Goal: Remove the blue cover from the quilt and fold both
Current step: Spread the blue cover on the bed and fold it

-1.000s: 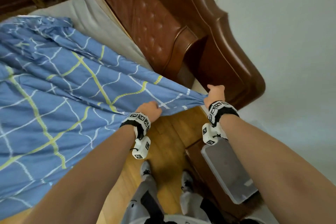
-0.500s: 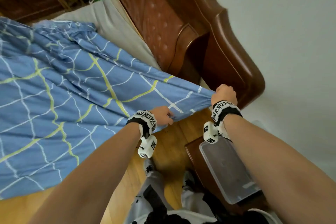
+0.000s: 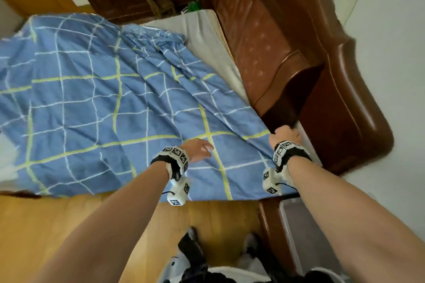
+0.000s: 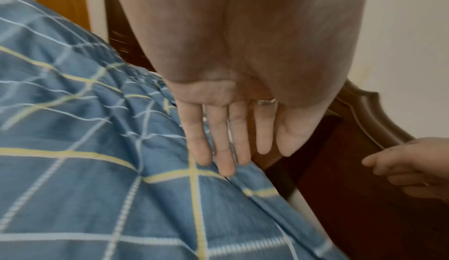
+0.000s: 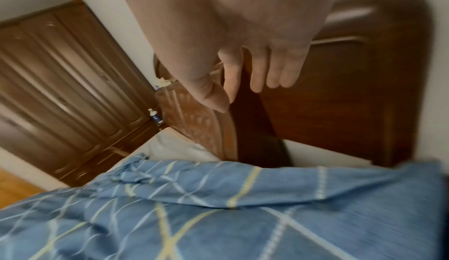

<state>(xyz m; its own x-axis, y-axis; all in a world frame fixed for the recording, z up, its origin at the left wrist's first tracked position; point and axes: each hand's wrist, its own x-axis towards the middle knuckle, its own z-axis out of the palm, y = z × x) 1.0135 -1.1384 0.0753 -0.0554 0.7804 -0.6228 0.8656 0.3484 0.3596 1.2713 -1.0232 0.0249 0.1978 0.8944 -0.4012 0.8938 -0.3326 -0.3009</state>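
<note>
The blue cotton cover (image 3: 110, 108), checked with white and yellow-green lines, is spread rumpled across the bed, its near edge hanging over the bedside above the yellow wooden floor (image 3: 53, 232). A strip of grey-white bedding (image 3: 207, 37) is left bare between the cover and the brown buttoned leather headboard (image 3: 257, 37). The left hand (image 3: 199, 150) is held over the cover near its right-hand corner; in the left wrist view its fingers (image 4: 224, 149) are seen straight and together, the tips touching the cloth at a yellow line, with nothing gripped. The right hand (image 3: 285, 135) is found at the cover's corner, just beside the headboard's dark wooden end (image 3: 345, 122). In the right wrist view its fingers (image 5: 257, 76) are shown loosely bent above the cloth, thumb and forefinger close together with no cloth seen between them; whether anything is pinched cannot be told from the blurred head view. A dark wooden wardrobe (image 5: 60, 76) is seen beyond the bed, and a grey lidded plastic box (image 3: 305, 236) lies by the person's feet.
</note>
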